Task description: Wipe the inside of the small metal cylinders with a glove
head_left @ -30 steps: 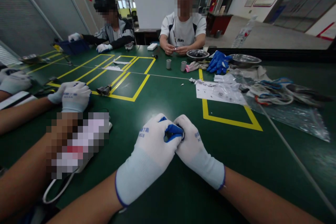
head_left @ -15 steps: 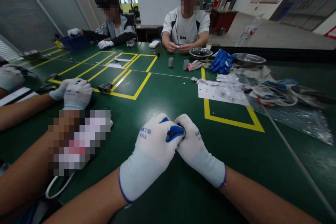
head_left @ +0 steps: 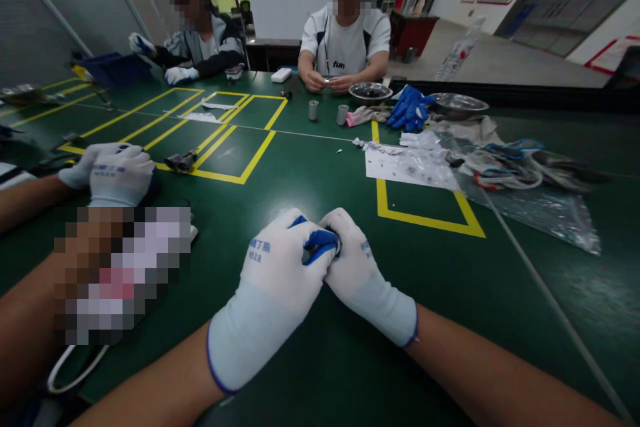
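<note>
Low over the near middle of the green table (head_left: 280, 173), my two gloved hands meet at the fingertips. My left hand (head_left: 285, 260) wears a white glove with blue on the fingers, and its thumb and fingers are pinched together. Against it, the curled fingers of my right hand (head_left: 350, 260) are closed in a matching glove. A sliver of something dark shows where the fingertips join; the gloves hide the rest, so its kind cannot be made out.
Left of me are a co-worker's gloved hands (head_left: 117, 173). Farther right lie white paper (head_left: 390, 167), plastic bags (head_left: 550, 213) and blue gloves (head_left: 410, 110). Two metal cylinders (head_left: 313, 111) and steel bowls (head_left: 370, 92) stand toward the back, where two people sit. Dark metal parts (head_left: 181, 161) lie mid-left.
The whole view has shifted, so the table and my hands appear slightly farther left and higher. My hands keep the same pinch. The far-left co-worker's hand has lifted by the blue bin.
</note>
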Demonstrator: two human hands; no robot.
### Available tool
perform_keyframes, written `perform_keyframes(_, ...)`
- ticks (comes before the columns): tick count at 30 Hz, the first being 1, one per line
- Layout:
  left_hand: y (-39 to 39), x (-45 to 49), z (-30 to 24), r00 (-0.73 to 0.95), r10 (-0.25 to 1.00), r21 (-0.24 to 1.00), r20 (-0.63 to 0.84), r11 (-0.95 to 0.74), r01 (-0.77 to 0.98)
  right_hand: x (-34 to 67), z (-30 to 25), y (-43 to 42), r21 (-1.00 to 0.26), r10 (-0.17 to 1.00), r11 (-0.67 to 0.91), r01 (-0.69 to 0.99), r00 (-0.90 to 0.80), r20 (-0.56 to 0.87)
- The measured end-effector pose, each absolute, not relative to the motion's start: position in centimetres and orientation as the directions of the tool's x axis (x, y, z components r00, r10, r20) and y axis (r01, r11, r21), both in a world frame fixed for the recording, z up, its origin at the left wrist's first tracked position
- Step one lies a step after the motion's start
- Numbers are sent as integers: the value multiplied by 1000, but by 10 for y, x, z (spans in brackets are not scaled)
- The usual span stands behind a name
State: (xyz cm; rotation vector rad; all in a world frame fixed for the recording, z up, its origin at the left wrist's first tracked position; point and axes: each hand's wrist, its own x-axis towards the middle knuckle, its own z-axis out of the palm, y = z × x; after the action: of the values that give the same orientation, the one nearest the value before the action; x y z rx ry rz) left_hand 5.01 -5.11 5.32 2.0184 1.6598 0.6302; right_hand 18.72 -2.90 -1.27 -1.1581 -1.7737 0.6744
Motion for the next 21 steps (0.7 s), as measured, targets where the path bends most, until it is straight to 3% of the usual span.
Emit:
perform_keyframes(8, -51, 43, 48, 208, 962, 583, 175, -272, 765, 189, -10, -30, -814, 908, 419, 402, -173, 382)
perform_keyframes(16, -48, 35, 46, 166, 947, 778, 276, -321, 540, 192, -7, -31, -889, 936, 350, 296, -157, 316)
perform_keyframes(21, -48, 27, 48, 259, 885, 686, 387, -464, 560, 192, -8, -31, -913, 947, 320, 252, -114, 300)
